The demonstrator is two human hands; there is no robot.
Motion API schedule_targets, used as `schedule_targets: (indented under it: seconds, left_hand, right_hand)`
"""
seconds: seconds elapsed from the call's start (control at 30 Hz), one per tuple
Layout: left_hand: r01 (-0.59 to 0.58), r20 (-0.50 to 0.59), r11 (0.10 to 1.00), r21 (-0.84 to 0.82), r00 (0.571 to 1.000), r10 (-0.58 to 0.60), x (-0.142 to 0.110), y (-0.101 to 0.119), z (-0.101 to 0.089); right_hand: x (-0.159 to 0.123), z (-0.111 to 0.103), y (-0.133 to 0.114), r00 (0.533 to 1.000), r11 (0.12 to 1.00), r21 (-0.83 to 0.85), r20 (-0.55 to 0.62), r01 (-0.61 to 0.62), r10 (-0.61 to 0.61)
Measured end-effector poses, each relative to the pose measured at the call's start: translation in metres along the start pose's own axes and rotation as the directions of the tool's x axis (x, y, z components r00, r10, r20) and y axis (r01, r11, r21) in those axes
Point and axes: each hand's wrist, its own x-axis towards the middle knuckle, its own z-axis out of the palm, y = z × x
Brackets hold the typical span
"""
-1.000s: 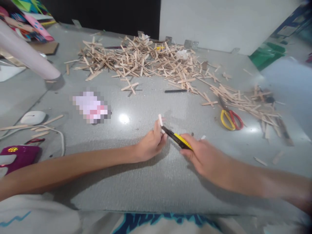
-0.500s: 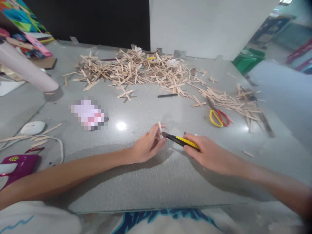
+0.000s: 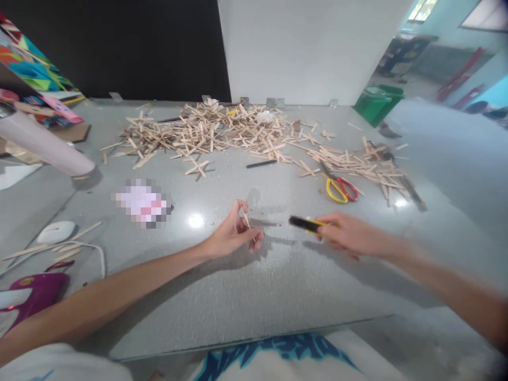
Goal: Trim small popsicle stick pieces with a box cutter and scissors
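Observation:
My left hand (image 3: 232,231) pinches a thin wooden stick (image 3: 245,217) between thumb and fingers, just above the grey table (image 3: 238,307). My right hand (image 3: 349,233) is closed around a black and yellow utility knife (image 3: 305,224), its front end pointing left. A gap lies between the knife and the stick. The knife is slightly blurred, and I cannot tell how far its blade is out. Beyond my right hand lie scissors (image 3: 341,190) with one yellow and one red handle loop.
A large heap of wooden sticks (image 3: 198,129) spreads along the back, some joined in crosses. A black pen-like rod (image 3: 262,164) lies before it. At left are a pale tumbler (image 3: 47,140), a white mouse (image 3: 56,232), a purple device (image 3: 37,293) and a blurred-out pink item (image 3: 143,203).
The knife has come away from the stick as my right hand drew to the right. My left hand has turned a little and still holds the stick. My view has tilted up and right.

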Motion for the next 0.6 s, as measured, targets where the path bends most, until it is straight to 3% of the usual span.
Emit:
schedule_targets:
  seconds: [0.1, 0.2, 0.37, 0.6]
  left_hand:
    - [0.026, 0.027, 1.0, 0.004, 0.999, -0.026, 0.006, -0.005, -0.003]
    - [0.028, 0.022, 0.999, 0.021, 0.999, -0.028, 0.007, -0.009, 0.002]
    - [-0.014, -0.098, 0.999, 0.041, 0.995, 0.018, 0.005, -0.011, 0.001]
    - [0.015, -0.214, 1.0, 0.011, 0.977, -0.012, 0.005, -0.008, -0.007]
  right_hand:
    - [-0.009, -0.027, 0.021, 0.985, 0.995, 0.09, -0.172, 0.042, -0.026]
    - [-0.011, -0.032, 0.033, 0.97, 0.994, 0.088, -0.237, 0.066, -0.043]
    - [0.0, -0.01, 0.033, 0.986, 0.997, 0.042, -0.16, 0.061, -0.053]
    - [0.013, 0.0, 0.028, 0.993, 0.967, 0.23, 0.02, 0.113, -0.12]
